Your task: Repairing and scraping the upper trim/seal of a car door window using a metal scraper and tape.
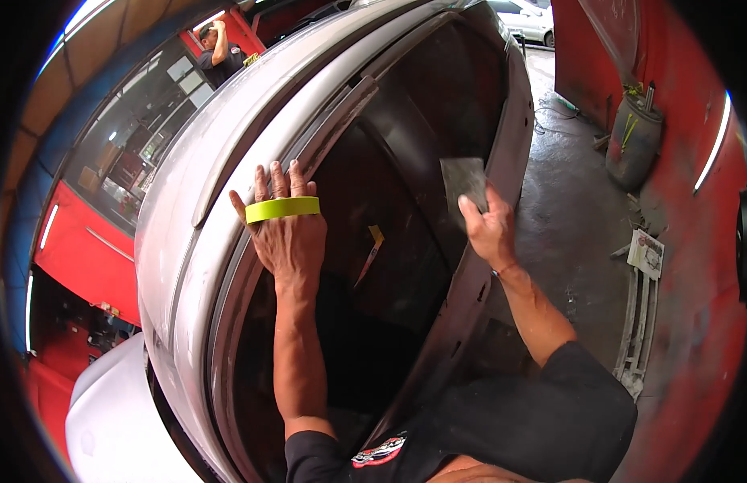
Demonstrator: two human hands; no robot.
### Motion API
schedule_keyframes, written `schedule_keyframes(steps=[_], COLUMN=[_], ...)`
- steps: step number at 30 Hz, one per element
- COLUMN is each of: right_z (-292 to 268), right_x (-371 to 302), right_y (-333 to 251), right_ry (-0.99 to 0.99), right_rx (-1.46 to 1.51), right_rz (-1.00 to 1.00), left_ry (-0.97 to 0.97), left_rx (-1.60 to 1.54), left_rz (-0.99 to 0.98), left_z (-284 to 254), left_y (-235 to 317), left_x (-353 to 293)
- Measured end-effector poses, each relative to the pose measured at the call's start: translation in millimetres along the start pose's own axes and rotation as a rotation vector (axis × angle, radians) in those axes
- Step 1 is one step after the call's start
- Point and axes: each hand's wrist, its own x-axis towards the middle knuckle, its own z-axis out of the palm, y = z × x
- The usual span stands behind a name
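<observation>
My left hand lies on the roof edge of a light-coloured car, its fingers stretched out above the side windows. Around those fingers sits a lime-yellow roll of masking tape. On the other side, my right hand pinches a flat grey rectangular sheet between thumb and fingers; its exact kind is not clear. That sheet is held up in front of the dark side window, near the lower window line. A small yellow strip shows on or behind the glass.
A person stands beyond the roof at the far left. Along the red wall on the right are a dark drum-like container and a long slatted metal piece on the floor. A white car is outside.
</observation>
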Motion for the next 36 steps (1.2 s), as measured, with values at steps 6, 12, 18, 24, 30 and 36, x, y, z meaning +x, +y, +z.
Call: schedule_keyframes(steps=[6,12,18,24,30,36], right_z=[79,122,120,135,125,126], right_x=[66,68,88,68,100,98], right_y=[-48,-35,-55,-53,-47,-43], right_ry=[0.045,0.04,-0.074,-0.052,-0.053,0.01], right_rx=[-0.447,-0.672,-0.611,-0.602,-0.578,-0.558], right_rz=[-0.723,-0.805,-0.622,-0.62,-0.545,-0.583], left_ry=[0.069,0.141,0.128,0.132,0.143,0.116], left_rx=[-0.063,-0.148,-0.169,-0.129,-0.11,-0.096], left_rz=[0.004,0.002,-0.033,-0.024,-0.017,-0.011], left_z=[0,-1,-4,-1,-1,-3], left_y=[-5,-1,3,1,4,6], left_x=[-5,-4,-2,1,5,4])
